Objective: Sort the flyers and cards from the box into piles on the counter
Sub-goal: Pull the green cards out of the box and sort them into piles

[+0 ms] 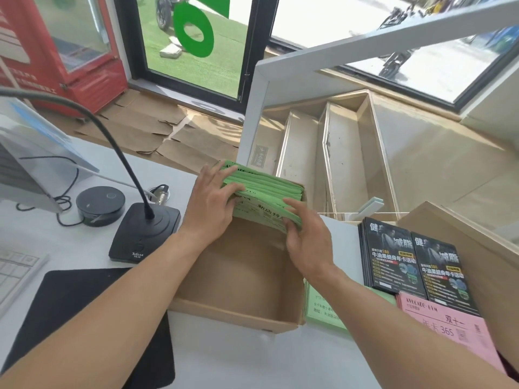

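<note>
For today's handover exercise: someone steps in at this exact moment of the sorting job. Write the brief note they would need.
Left hand: grips the left end of the green flyer stack.
Right hand: grips the stack's near right edge.
The stack is at the far end of the cardboard box; the rest of the box looks empty.
Done: on the counter to the right lie two piles of black flyers, a pink pile and a green sheet.
Left: lift the green stack out and place it, probably with the green sheet.
</note>
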Tool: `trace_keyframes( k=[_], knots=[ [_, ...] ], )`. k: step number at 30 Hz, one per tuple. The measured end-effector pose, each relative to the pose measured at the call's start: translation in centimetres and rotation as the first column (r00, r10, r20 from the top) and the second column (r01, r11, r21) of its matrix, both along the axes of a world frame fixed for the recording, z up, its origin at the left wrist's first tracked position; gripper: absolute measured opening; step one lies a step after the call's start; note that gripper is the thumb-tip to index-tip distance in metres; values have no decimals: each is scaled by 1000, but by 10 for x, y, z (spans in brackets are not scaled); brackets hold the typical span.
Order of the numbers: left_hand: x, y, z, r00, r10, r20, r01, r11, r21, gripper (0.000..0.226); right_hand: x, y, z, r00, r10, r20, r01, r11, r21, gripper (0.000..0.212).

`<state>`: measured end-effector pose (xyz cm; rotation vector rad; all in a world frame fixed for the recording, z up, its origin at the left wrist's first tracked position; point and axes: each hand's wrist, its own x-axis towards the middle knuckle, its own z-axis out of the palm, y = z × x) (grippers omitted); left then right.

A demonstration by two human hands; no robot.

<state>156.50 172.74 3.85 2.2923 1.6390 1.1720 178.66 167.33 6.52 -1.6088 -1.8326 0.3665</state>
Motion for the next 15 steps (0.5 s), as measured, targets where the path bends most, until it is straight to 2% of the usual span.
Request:
trace_keyframes(
  k=[2,6,8,10,12,15],
  knots=[
    [3,-12,14,1000,-8,23,6,994,112,25,4,-15,16,995,-16,-99,29,991,132,49],
    [17,-67,52,995,-65,71,49,975,215,18,31,-59,48,982,-7,-189,70,940,333,42],
    [32,-104,67,987,-134,86,110,965,239,20,56,-92,55,975,-24,-222,95,944,317,43],
    [55,-141,71,971,-206,122,175,959,225,19,85,-129,54,968,-52,-244,109,968,226,43],
    [80,-175,62,948,-274,162,245,953,179,16,112,-165,47,957,-90,-275,129,983,130,48],
    [112,-216,43,926,-346,148,324,933,154,10,142,-210,37,945,-108,-310,138,988,76,49]
  ],
)
